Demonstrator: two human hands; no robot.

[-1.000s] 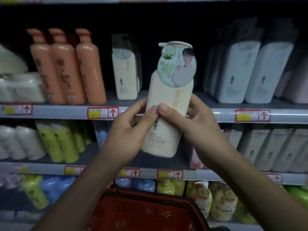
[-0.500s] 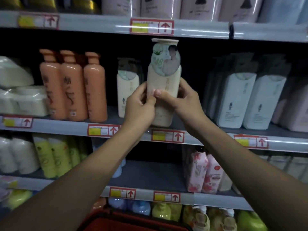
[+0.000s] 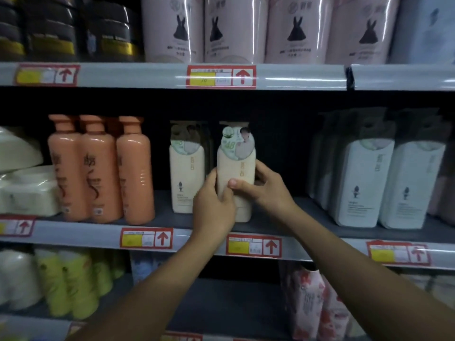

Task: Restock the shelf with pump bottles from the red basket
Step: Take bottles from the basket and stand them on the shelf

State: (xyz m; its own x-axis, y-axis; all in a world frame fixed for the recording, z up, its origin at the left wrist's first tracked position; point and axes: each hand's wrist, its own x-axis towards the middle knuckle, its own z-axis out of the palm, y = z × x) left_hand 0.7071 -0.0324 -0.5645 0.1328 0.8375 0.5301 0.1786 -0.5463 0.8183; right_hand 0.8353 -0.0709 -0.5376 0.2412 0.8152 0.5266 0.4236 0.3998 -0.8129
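Observation:
A cream pump bottle (image 3: 242, 166) with a round picture tag at its neck stands upright at the front of the middle shelf (image 3: 81, 233). My left hand (image 3: 213, 207) grips its lower left side. My right hand (image 3: 262, 187) holds its right side, thumb across the front. Just left of it stands a matching cream bottle (image 3: 186, 178), a little further back. The red basket is out of view.
Three orange pump bottles (image 3: 98, 168) stand to the left, white bottles (image 3: 384, 183) to the right. Between the held bottle and the white ones the shelf shows a dark gap. Pink bottles (image 3: 234, 28) fill the shelf above; yellow and floral bottles sit below.
Both hands carried the cream bottle up from chest height and forward onto the middle shelf, beside the matching bottle. The view tilted up, and the red basket dropped out of sight.

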